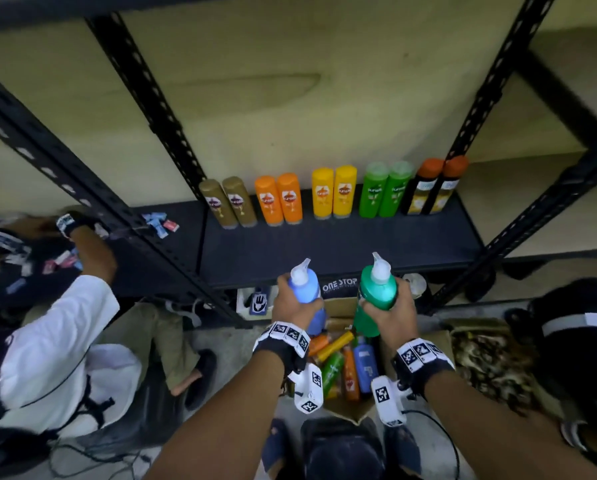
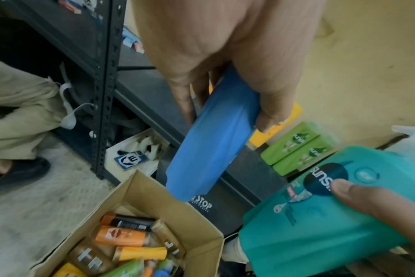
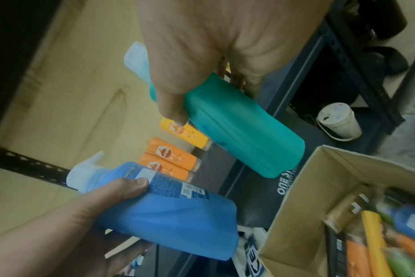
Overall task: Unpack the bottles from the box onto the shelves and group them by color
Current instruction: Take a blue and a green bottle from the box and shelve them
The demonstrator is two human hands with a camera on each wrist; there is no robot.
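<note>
Shelving (image 1: 342, 251) of dark metal, carrying along its back edge five colour pairs: gold (image 1: 228, 201), orange (image 1: 279, 199), yellow (image 1: 334, 192), green (image 1: 384, 190), and black with rust caps (image 1: 435, 188). Below and nearer, cardboard box (image 2: 203, 231), open, with more small bottles lying inside. Held above the box, just short of the shelf's front edge: blue pump bottle (image 1: 307, 289), left hand (image 1: 292, 304) curled round its body; teal pump bottle (image 1: 375, 294), right hand (image 1: 389, 311) wrapped likewise, thumb across the label. Step in hand, seemingly: carrying both to the shelf. Next move, probably: stood upright on bare shelf, each as a new colour group, apart from the existing pairs.
</note>
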